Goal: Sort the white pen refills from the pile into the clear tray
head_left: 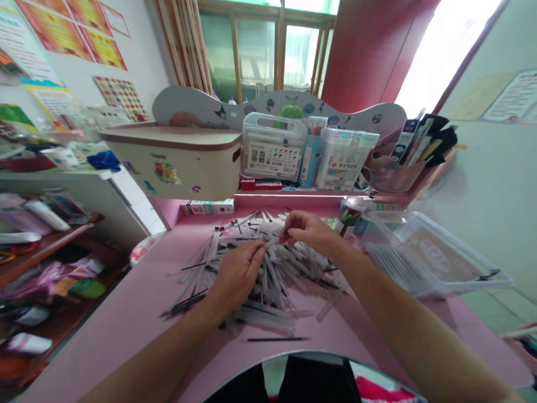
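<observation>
A big heap of clear pen barrels and thin black refills (255, 263) lies in the middle of the pink desk (126, 330). My left hand (237, 274) rests on the heap with fingers curled down round a clear barrel whose tip points up and right. My right hand (308, 230) hovers over the heap's far right side, fingers pinched together on a small piece that I cannot make out. The two hands are close, almost meeting at the barrel's end. One black refill (277, 338) lies alone near the front edge.
A clear plastic tray (436, 257) stands to the right of the heap. At the back are a cream storage box (176, 159), marker sets (272, 145), and a pen cup (350, 212). Cluttered shelves (42, 252) stand to the left, a wall to the right.
</observation>
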A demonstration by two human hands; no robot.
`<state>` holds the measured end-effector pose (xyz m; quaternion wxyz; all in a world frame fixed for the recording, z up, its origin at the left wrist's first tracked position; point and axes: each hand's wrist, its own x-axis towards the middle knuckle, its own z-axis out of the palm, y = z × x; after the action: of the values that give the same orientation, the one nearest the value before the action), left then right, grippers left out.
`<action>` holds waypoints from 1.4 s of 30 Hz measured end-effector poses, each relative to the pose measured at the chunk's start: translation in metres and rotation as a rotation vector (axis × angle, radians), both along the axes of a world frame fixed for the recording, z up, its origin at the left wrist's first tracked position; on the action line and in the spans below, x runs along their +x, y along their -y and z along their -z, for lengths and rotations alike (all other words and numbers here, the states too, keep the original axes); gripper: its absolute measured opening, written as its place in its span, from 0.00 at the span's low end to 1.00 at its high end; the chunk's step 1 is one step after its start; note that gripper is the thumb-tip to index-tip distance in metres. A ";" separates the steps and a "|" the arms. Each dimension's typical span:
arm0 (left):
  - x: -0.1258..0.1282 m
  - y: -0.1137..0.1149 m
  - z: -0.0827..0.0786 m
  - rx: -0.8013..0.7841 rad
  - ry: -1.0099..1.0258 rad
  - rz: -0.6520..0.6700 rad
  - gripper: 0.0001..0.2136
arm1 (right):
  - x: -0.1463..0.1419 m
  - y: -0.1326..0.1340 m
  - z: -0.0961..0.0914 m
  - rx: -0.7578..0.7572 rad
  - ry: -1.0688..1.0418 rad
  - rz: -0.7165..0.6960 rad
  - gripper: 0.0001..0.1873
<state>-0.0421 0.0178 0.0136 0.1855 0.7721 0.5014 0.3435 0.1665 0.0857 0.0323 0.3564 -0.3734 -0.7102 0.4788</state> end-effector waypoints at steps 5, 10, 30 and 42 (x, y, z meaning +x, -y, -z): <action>0.001 -0.001 0.007 0.019 -0.061 0.000 0.14 | 0.001 0.029 0.006 -0.134 -0.143 0.078 0.04; 0.001 0.000 0.010 0.040 -0.133 0.014 0.14 | 0.000 0.038 0.020 -0.081 -0.118 0.130 0.08; 0.001 0.003 0.008 0.141 -0.222 0.034 0.12 | -0.009 0.051 0.032 0.029 -0.156 0.217 0.07; 0.001 0.003 0.010 0.252 -0.226 0.065 0.11 | -0.001 0.057 0.020 0.171 0.109 0.172 0.09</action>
<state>-0.0410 0.0149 0.0039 0.0407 0.8389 0.4466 0.3085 0.1651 0.0292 0.0125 0.3877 -0.4266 -0.7320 0.3633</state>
